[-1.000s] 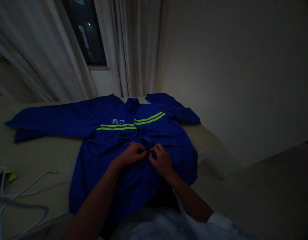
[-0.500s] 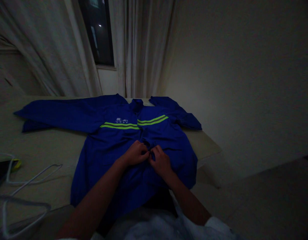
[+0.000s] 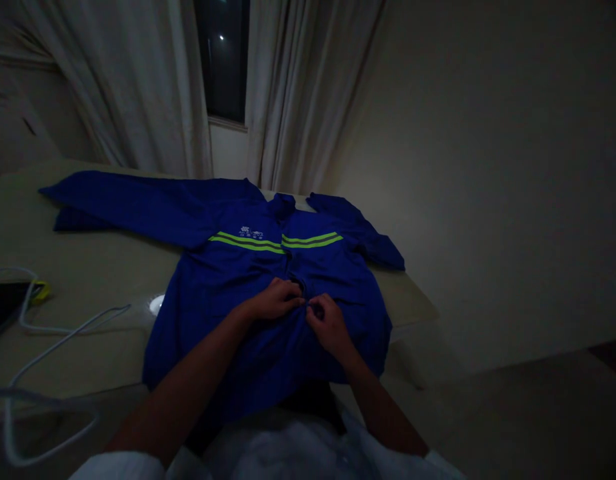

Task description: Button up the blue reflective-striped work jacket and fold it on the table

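A blue work jacket (image 3: pixel 218 287) with a yellow-green striped band across the chest lies spread front up, collar away from me. Its left-lying sleeve stretches out along the table; the other bends off to the right. At the middle of the front opening, my left hand (image 3: pixel 277 299) pinches one edge of the cloth. Close beside it, my right hand (image 3: pixel 329 323) is closed on the facing edge, thumb and finger together. Between the fingertips the detail is too dark and small to make out. Above the hands the front edges gape slightly, and near the band they meet.
The pale table (image 3: pixel 103 273) carries a white cable (image 3: pixel 63 347) looping at the left, near a dark device with a yellow corner (image 3: pixel 41 292). Curtains (image 3: pixel 153 87) and a dark window (image 3: pixel 222 60) stand behind. A wall (image 3: pixel 478 167) rises at the right.
The camera view has turned slightly, so the scene sits a little differently. My right fingertips have drawn slightly away from my left hand, while both stay at the jacket's front opening.
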The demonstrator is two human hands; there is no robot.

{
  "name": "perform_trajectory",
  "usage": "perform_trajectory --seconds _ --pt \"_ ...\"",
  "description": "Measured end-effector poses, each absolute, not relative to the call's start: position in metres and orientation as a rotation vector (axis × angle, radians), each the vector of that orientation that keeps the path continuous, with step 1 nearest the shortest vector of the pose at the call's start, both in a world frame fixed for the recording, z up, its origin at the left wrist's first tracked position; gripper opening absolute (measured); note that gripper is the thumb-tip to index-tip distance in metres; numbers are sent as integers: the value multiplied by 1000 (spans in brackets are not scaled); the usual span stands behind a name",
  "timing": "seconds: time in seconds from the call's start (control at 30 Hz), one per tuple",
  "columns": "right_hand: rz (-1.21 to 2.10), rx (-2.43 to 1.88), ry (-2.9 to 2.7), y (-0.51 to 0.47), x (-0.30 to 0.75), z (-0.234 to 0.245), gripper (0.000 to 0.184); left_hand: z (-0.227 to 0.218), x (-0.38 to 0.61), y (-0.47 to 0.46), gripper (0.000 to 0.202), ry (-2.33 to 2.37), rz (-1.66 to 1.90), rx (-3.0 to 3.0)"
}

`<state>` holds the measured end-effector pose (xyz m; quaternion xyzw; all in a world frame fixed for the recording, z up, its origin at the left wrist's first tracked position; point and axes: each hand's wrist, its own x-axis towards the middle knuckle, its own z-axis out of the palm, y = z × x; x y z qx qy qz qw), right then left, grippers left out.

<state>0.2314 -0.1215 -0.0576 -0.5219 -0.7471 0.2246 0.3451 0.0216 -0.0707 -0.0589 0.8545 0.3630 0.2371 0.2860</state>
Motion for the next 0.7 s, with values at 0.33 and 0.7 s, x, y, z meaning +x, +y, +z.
perform_trajectory --seconds 0.33,0.7 --pt "304 -1379 -1896 -131 220 -68 4 -62 22 -68 27 909 656 2053" --pt "253 -1330 -1737 -134 218 -80 1 -66 22 -72 41 949 700 1871"
